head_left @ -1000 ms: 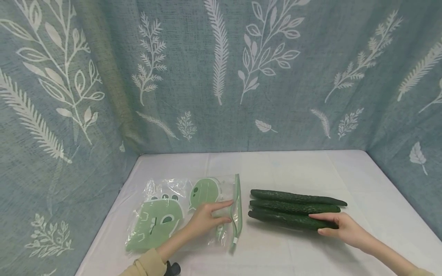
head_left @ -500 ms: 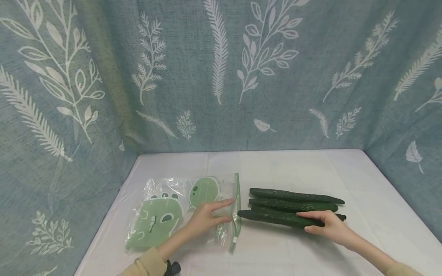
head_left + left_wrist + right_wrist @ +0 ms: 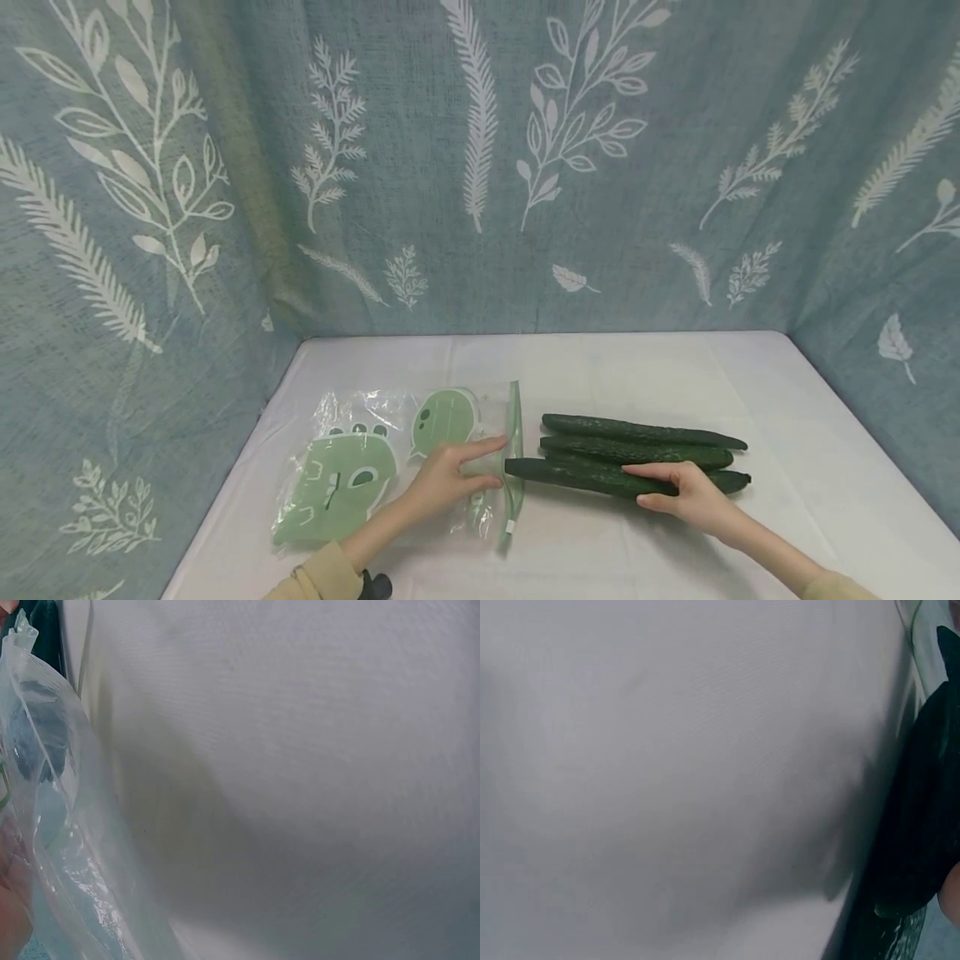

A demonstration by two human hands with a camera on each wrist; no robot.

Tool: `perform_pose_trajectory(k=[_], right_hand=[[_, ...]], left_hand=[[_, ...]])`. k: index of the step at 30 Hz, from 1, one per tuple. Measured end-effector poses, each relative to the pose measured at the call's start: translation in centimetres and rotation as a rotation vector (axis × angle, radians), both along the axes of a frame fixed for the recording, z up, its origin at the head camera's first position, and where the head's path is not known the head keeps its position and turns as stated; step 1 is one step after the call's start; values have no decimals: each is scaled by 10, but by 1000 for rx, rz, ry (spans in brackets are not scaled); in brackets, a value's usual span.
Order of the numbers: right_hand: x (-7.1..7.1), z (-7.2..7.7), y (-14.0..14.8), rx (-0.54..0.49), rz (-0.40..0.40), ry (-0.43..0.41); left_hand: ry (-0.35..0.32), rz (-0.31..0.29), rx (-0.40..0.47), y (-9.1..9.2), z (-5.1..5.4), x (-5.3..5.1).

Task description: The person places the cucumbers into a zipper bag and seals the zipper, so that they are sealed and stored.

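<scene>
While left hand (image 3: 444,482) lies spread at bag (image 3: 333,487): insertion, apparently
Right hand (image 3: 697,502): pinching cucumber (image 3: 573,476)
Cucumber: tip at bag's mouth, likely needs pushing inward

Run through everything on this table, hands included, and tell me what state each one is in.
Plastic bag: lying down, mouth apparently open.
Slider: at the near end of the bag's mouth.
Front cucumber: held, tip at the bag's mouth.
Cucumbers behind it: lying side by side, uncut as far as visible.
Left hand: fingers spread at the bag's mouth.
Right hand: gripping the front cucumber.
</scene>
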State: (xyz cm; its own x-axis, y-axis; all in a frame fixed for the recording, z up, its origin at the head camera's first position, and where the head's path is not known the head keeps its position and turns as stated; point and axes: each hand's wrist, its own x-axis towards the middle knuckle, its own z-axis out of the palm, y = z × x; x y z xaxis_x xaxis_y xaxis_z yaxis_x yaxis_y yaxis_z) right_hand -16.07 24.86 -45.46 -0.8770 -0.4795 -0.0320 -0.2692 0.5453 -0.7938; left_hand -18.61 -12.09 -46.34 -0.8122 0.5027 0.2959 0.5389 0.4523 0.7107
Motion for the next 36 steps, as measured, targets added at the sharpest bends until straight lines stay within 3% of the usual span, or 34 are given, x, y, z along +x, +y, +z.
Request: perform_pose_trajectory(k=[15, 20, 36], right_hand=[[-7, -1, -29, 15, -4, 26], [-11, -1, -36, -12, 2, -1], [-15, -4, -58, -72, 13, -2]], left_hand=[[23, 5, -1, 0, -1, 2], [50, -6, 8, -1, -1, 2], [37, -1, 11, -1, 3, 2]])
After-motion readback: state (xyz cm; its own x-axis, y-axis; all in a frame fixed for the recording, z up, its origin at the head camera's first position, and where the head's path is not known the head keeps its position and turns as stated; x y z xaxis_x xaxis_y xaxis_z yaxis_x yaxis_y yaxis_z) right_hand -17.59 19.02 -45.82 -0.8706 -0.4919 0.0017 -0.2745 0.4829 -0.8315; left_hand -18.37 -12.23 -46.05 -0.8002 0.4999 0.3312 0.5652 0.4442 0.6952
